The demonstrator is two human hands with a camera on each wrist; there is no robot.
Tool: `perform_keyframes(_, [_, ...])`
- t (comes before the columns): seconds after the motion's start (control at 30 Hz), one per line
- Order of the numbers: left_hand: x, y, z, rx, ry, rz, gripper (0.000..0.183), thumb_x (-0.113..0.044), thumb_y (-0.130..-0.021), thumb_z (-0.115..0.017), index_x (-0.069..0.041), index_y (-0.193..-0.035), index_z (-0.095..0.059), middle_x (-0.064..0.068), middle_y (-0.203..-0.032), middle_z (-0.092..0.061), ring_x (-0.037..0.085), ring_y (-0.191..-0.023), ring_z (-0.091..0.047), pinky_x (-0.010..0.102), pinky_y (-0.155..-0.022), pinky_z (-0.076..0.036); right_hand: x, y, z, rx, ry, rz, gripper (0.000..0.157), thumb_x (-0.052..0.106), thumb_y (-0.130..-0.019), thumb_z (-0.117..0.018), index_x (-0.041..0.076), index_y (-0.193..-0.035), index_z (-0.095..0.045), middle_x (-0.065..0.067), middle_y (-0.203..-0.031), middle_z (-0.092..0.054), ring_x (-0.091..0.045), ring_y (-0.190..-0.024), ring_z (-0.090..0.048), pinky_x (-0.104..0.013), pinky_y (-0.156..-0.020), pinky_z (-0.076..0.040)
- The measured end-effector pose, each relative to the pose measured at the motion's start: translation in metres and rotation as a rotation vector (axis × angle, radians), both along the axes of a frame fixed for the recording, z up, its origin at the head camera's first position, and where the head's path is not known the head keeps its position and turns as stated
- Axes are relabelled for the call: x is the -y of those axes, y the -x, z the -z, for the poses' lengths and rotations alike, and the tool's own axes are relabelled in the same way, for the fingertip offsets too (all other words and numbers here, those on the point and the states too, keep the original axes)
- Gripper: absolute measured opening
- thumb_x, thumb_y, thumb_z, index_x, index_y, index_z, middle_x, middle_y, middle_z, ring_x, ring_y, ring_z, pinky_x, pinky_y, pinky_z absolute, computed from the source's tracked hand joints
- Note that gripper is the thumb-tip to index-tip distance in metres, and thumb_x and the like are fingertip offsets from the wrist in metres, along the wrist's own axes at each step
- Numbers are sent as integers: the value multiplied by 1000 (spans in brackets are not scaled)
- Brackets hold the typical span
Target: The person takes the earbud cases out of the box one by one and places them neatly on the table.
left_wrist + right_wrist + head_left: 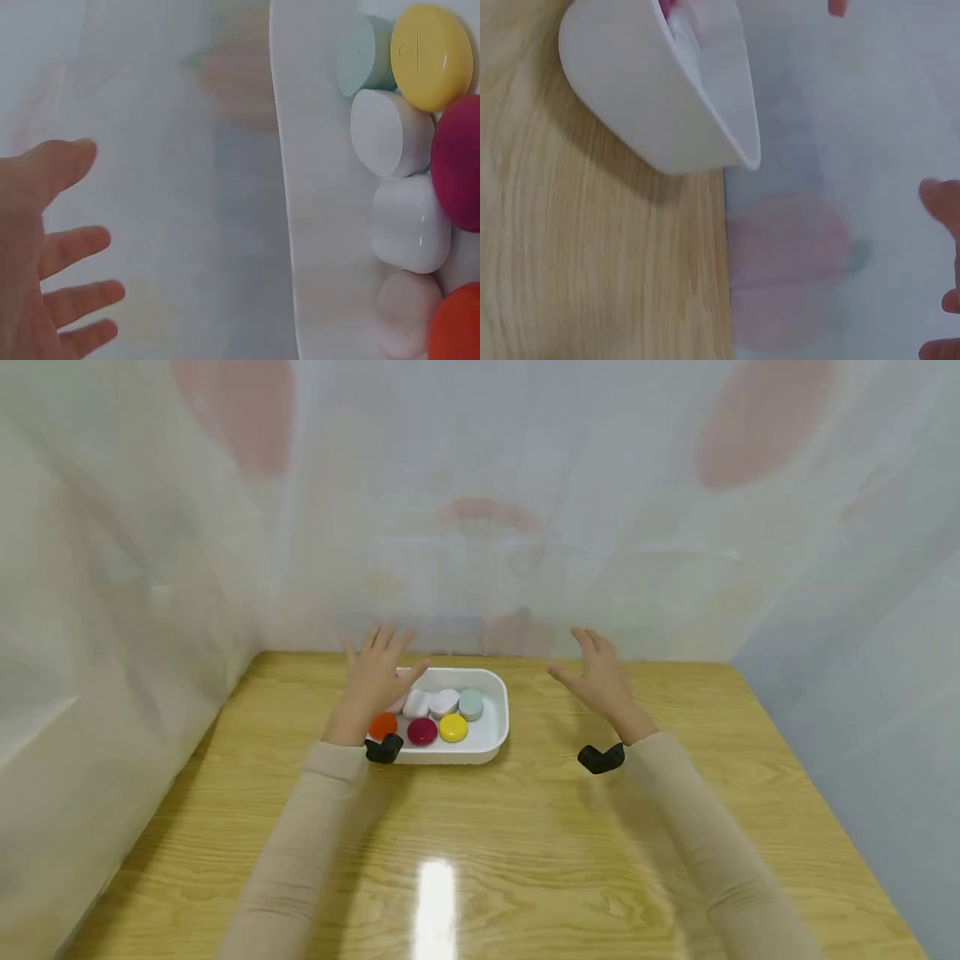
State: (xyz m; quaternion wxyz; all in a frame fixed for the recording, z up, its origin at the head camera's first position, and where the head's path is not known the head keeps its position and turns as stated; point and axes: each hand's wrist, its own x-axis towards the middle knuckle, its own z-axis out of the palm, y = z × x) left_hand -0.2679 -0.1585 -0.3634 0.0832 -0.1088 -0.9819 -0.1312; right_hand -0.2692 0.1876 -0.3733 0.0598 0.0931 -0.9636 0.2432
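A white tray (450,758) sits left of centre near the table's far edge. In it lie small rounded, glossy pieces: orange (382,725), dark red (422,732), yellow (453,727), pale green (471,704) and white (444,702). A squarish white piece (412,225) and a pale pink one (409,315) show in the left wrist view. My left hand (372,683) hovers over the tray's left end with fingers spread, hiding that part. To the right of the tray, my right hand (602,683) is raised above the table, fingers extended. Neither hand holds anything.
The wooden table (525,852) reaches toward me, with a bright reflection near its front. A pale printed sheet (480,585) hangs along the far edge, and similar sheets stand at both sides. Each wrist carries a small black device (601,759).
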Motion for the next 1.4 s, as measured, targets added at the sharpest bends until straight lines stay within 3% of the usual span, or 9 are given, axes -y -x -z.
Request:
perform_keyframes(0.1, [10,-5,3,-18,-129,49,54,-44,-98,-49,-16,-144,-45,19,-154,-35,41,-145,-27,71,-115,-9,10,-4,9,-8,148,-75,77,42,-92,-62,5,-150,-28,-23,-154,-31,-42,-142,-29,-61,-111,-33])
perform_keyframes(0.27, [32,-18,14,64,-342,101,46,-31,-98,-54,-5,-136,-53,24,-152,-36,43,-142,-30,61,-117,-21,31,-15,24,12,337,-182,65,23,-91,-67,-2,-143,-39,-26,-138,-49,-42,-126,-48,-54,-101,-46])
perform_keyframes(0.47, [61,-32,39,179,-486,69,44,-25,-98,-54,0,-134,-54,30,-152,-30,49,-142,-26,65,-114,-22,59,-30,34,31,456,-264,51,11,-88,-70,-5,-132,-50,-28,-120,-61,-41,-109,-61,-50,-93,-53])
perform_keyframes(0.63, [81,-40,60,236,-581,81,43,-21,-98,-56,3,-133,-54,31,-148,-37,48,-138,-33,67,-110,-29,78,-35,38,100,512,-305,46,3,-83,-72,-8,-124,-56,-30,-115,-63,-40,-104,-64,-51,-93,-53])
perform_keyframes(0.93, [96,-48,83,385,-698,87,52,-31,-97,-57,-4,-141,-48,23,-150,-42,42,-136,-42,55,-112,-35,107,-29,45,178,466,-411,41,1,-83,-72,-12,-119,-58,-30,-116,-64,-41,-108,-63,-48,-96,-52])
perform_keyframes(1.07, [101,-50,95,393,-730,87,56,-33,-96,-60,-8,-144,-45,20,-149,-43,29,-124,-54,29,-102,-47,118,-26,45,212,405,-436,42,3,-81,-74,-9,-119,-61,-26,-117,-65,-38,-109,-64,-45,-97,-52])
perform_keyframes(1.2, [104,-53,101,398,-775,81,57,-30,-95,-61,-11,-145,-43,19,-149,-43,10,-109,-55,8,-88,-43,128,-21,49,256,345,-422,44,7,-80,-76,-5,-120,-62,-22,-120,-66,-34,-112,-63,-41,-99,-52])
perform_keyframes(1.3, [105,-55,103,405,-795,66,57,-31,-95,-62,-13,-145,-43,18,-149,-43,7,-107,-53,7,-88,-40,134,-19,53,278,323,-391,46,7,-79,-77,-4,-121,-62,-20,-122,-66,-32,-115,-63,-38,-100,-52])
perform_keyframes(1.4, [105,-57,103,407,-780,61,57,-33,-95,-61,-14,-146,-43,17,-149,-43,11,-109,-52,9,-89,-41,139,-17,55,289,291,-366,48,7,-78,-79,-4,-122,-62,-18,-123,-66,-30,-116,-63,-35,-100,-51])
